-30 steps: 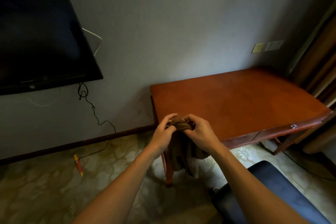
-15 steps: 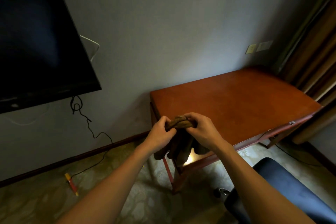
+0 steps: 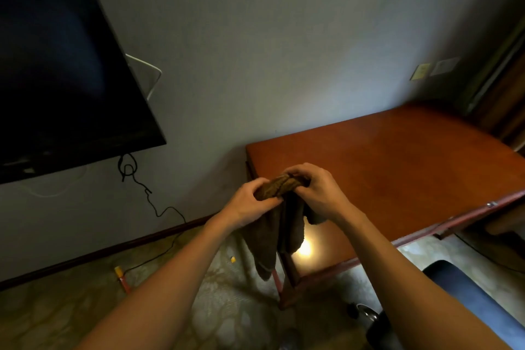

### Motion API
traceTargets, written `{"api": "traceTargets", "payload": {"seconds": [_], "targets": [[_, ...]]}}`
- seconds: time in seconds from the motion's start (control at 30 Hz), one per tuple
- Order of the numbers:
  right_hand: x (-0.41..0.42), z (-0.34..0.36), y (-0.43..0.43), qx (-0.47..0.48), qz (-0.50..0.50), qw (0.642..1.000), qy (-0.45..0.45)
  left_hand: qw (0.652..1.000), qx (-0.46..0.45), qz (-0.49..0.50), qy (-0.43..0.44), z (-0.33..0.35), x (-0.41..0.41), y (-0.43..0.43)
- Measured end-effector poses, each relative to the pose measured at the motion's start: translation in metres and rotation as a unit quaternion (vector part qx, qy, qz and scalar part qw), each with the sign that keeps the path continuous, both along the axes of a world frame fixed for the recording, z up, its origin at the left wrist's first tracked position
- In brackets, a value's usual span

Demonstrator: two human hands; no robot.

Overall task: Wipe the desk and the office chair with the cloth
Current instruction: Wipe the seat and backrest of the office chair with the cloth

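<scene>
A brown cloth [image 3: 277, 224] is bunched at its top between both my hands and hangs down in front of the desk's near left corner. My left hand [image 3: 250, 202] grips the cloth's left end, and my right hand [image 3: 315, 193] grips its right end with curled fingers. The reddish wooden desk [image 3: 397, 167] stands against the wall, its top bare. The office chair's dark blue seat [image 3: 466, 293] shows at the lower right, partly hidden by my right forearm.
A black wall-mounted TV [image 3: 56, 65] fills the upper left, with a cable [image 3: 153, 202] hanging to the floor. A red and yellow object [image 3: 122, 278] lies on the patterned carpet. Curtains [image 3: 508, 79] hang at the far right beside the desk.
The view has tilted and moved closer to the desk. My hands have kept hold of the cloth and have spread slightly along its bunched top.
</scene>
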State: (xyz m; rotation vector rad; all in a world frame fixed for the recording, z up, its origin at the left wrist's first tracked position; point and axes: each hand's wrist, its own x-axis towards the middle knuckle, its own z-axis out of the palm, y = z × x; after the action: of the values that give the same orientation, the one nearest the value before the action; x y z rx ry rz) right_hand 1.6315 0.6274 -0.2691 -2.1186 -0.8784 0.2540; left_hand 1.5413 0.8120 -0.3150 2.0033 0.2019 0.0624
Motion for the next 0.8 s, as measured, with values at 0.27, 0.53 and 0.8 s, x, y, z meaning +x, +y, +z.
{"api": "traceTargets", "payload": {"seconds": [0.27, 0.53, 0.8], "targets": [[0.048, -0.012, 0.025, 0.001, 0.009, 1.0, -0.003, 0.992, 0.112, -0.019, 0.064, 0.011, 0.044, 0.037], [0.075, -0.007, 0.048, -0.091, -0.029, 0.995, -0.04, 0.959, 0.283, 0.004, 0.024, 0.027, 0.072, 0.089], [0.074, -0.009, 0.088, -0.173, -0.097, 0.98, 0.013, 0.935, 0.352, -0.02, -0.038, 0.032, 0.089, 0.138]]}}
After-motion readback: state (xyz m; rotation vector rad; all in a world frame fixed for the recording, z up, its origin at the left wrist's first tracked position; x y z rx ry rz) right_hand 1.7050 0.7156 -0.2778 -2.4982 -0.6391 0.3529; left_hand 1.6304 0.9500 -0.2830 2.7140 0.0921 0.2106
